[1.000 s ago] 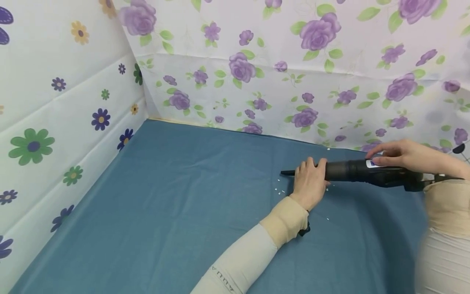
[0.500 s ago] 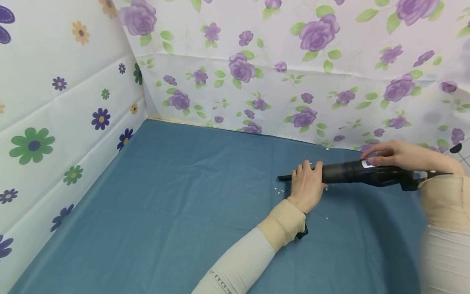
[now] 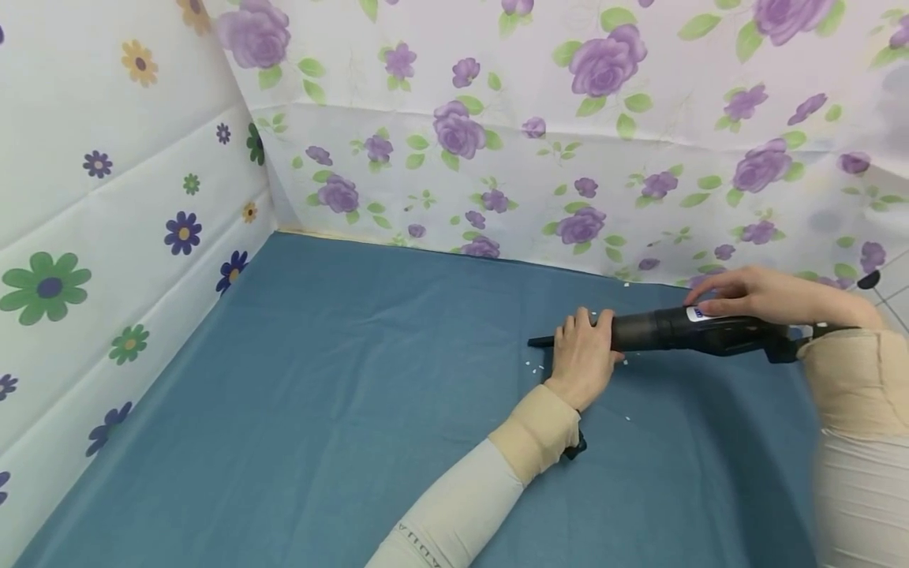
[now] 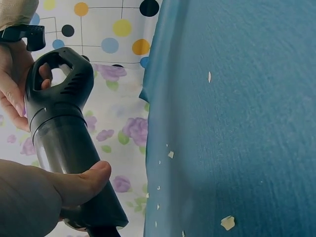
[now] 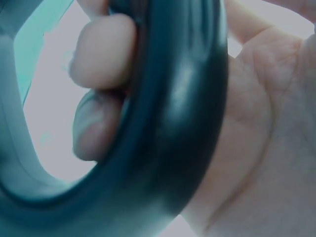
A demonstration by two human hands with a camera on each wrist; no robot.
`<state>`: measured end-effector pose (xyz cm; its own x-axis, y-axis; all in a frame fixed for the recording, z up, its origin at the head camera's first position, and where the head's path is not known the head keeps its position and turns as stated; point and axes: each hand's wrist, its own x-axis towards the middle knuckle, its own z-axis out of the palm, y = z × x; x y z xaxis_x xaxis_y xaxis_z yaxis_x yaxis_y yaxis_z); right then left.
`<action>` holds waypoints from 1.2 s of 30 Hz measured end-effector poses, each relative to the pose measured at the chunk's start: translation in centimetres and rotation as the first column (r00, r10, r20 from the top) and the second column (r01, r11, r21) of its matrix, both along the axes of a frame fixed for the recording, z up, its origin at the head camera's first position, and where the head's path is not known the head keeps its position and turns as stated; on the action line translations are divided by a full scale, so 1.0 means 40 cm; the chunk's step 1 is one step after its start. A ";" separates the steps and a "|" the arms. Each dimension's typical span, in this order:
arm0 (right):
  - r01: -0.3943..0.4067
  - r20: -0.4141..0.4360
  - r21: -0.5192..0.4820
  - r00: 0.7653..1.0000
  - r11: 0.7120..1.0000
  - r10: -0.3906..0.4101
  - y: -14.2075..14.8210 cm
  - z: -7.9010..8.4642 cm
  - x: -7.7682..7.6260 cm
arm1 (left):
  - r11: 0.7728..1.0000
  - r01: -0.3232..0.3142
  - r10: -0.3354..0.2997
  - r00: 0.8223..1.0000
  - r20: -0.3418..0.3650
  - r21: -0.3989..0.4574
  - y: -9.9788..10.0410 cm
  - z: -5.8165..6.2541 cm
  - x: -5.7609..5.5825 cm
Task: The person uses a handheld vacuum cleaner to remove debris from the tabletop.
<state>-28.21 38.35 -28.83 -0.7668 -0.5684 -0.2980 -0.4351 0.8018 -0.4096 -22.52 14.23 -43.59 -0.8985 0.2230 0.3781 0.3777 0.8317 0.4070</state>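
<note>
A black handheld vacuum cleaner (image 3: 646,331) lies nearly level, close over the blue cloth, its narrow nozzle (image 3: 540,342) pointing left. My left hand (image 3: 582,351) grips the front of its barrel from above; in the left wrist view the thumb (image 4: 84,182) lies across the dark cylinder. At the rear, my right hand (image 3: 760,296) holds the loop handle (image 5: 182,113), and its fingertips (image 5: 103,52) show curled through the loop in the right wrist view. Small white scraps (image 4: 227,222) are scattered on the cloth just beneath and beside the nozzle.
Blue cloth (image 3: 355,379) covers the surface. A wall sheet with purple roses (image 3: 461,130) rises along the back edge, and another with daisies (image 3: 50,285) stands on the left. More white scraps (image 4: 171,154) lie under the vacuum's length and near the back edge.
The nozzle has shifted slightly left and nearer the front, both hands moving along with the vacuum. The head view has also turned a little to the right.
</note>
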 end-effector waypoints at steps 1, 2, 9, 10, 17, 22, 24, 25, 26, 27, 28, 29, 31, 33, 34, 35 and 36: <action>0.001 0.006 -0.002 1.000 1.000 -0.001 -0.002 0.000 0.000 | 1.000 0.000 0.000 1.000 -0.003 0.001 0.000 -0.002 0.000; 0.001 0.011 -0.006 1.000 1.000 -0.001 -0.004 0.000 0.000 | 1.000 -0.001 0.001 1.000 -0.006 0.002 -0.001 -0.003 0.000; -0.022 0.023 -0.039 0.999 0.999 0.023 -0.003 -0.004 -0.002 | 1.000 -0.007 0.007 1.000 0.011 0.004 0.000 -0.004 0.006; -0.027 0.028 -0.041 0.999 0.999 0.028 -0.001 -0.005 -0.003 | 1.000 -0.008 0.007 1.000 0.013 0.003 0.000 -0.004 0.007; -0.059 0.062 -0.045 0.996 0.997 0.061 0.009 -0.005 -0.003 | 1.000 0.001 0.000 1.000 0.022 -0.016 0.001 0.008 0.024; -0.077 0.042 -0.038 0.996 0.996 0.079 0.006 -0.001 -0.006 | 1.000 -0.006 0.007 0.999 0.038 -0.024 -0.002 0.018 0.031; -0.078 0.038 -0.037 0.996 0.996 0.079 0.002 0.000 -0.006 | 1.000 -0.007 0.008 0.999 0.044 -0.027 -0.003 0.020 0.033; -0.081 0.034 -0.036 0.996 0.996 0.082 0.000 0.000 -0.007 | 1.000 -0.007 0.008 0.999 0.049 -0.027 -0.004 0.021 0.033; -0.080 0.036 -0.036 0.996 0.996 0.081 -0.001 0.000 -0.006 | 1.000 -0.007 0.008 0.998 0.055 -0.028 -0.004 0.021 0.033; -0.079 0.036 -0.035 0.996 0.996 0.081 -0.003 0.001 -0.006 | 1.000 -0.007 0.009 0.998 0.061 -0.030 -0.004 0.022 0.034; -0.077 0.036 -0.035 0.996 0.996 0.078 -0.005 0.001 -0.005 | 0.999 -0.007 0.009 0.998 0.068 -0.032 -0.004 0.022 0.034; -0.075 0.037 -0.035 0.996 0.997 0.076 -0.007 0.001 -0.004 | 0.999 -0.007 0.009 0.997 0.072 -0.033 -0.004 0.022 0.034; -0.069 0.035 -0.031 0.997 0.997 0.070 -0.011 0.000 -0.002 | 0.999 -0.009 0.011 0.997 0.081 -0.034 -0.005 0.023 0.035; -0.055 0.033 -0.029 0.998 0.998 0.056 -0.014 -0.001 0.000 | 0.999 -0.014 0.017 0.996 0.083 -0.034 -0.007 0.023 0.037; -0.048 0.031 -0.027 0.998 0.999 0.049 -0.016 -0.002 0.001 | 0.999 -0.015 0.018 0.996 0.082 -0.032 -0.008 0.022 0.038; -0.042 0.028 -0.024 0.999 0.999 0.043 -0.017 -0.003 0.002 | 0.999 -0.017 0.019 0.997 0.077 -0.030 -0.009 0.022 0.039; -0.043 0.023 -0.021 0.999 0.999 0.044 -0.018 -0.003 0.002 | 0.999 -0.017 0.019 0.997 0.077 -0.028 -0.010 0.021 0.040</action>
<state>-28.13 37.62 -28.97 -0.7341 -0.6074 -0.3037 -0.4596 0.7736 -0.4363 -20.91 13.82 -42.74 -0.9286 0.2161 0.3017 0.3313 0.8490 0.4115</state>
